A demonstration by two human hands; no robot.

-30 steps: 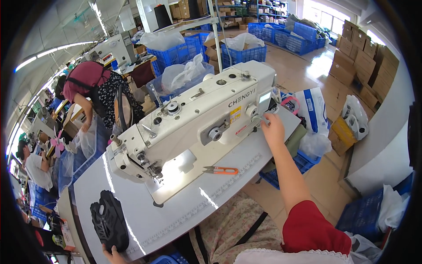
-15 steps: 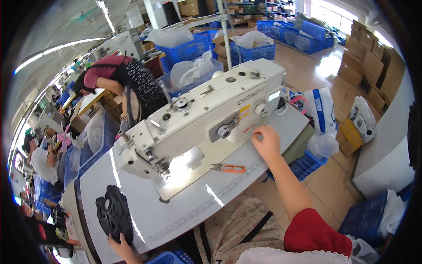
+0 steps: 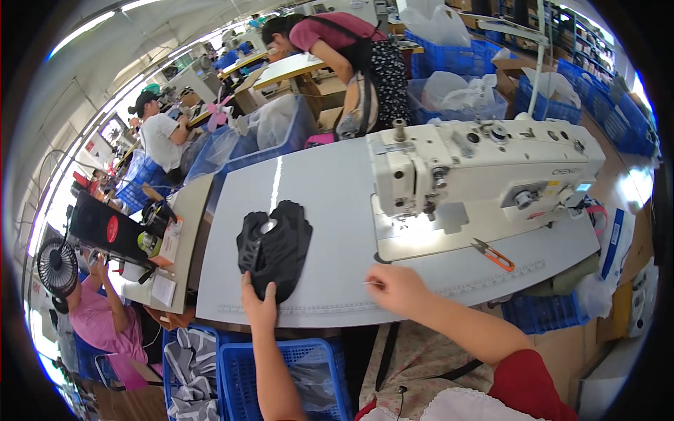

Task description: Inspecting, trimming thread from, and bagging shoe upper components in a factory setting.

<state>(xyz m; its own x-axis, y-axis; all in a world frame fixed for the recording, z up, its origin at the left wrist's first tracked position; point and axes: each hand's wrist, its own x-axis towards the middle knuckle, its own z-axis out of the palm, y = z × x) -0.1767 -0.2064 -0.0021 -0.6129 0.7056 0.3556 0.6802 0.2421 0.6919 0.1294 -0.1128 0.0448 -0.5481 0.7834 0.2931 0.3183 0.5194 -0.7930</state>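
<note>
The black piece (image 3: 281,245), apparently layered fabric, lies flat on the left part of the table (image 3: 330,182), well apart from the sewing machine (image 3: 484,161), where bare surface lets it spread without meeting the machine's bed. The left hand (image 3: 262,306) sits at its near end with a wide grip, thumb set apart from the fingers and tips against the black material — a hold that seems meant to steady it rather than lift it, though how hard it presses I cannot tell. The right hand (image 3: 400,289), over the near edge of the table, has a narrow grip: its bent fingers pinch a thin pale thing (image 3: 371,283), too small to identify, whose end points toward the black piece, perhaps so that the tip stays free. Orange-handled snips (image 3: 495,255) lie just in front of the machine, to the right of that hand, probably put there to be within easy reach. A measuring scale (image 3: 470,286) runs along the table's near edge — handy for checking lengths — and a blue basket (image 3: 281,345) stands below, close by the left forearm.
</note>
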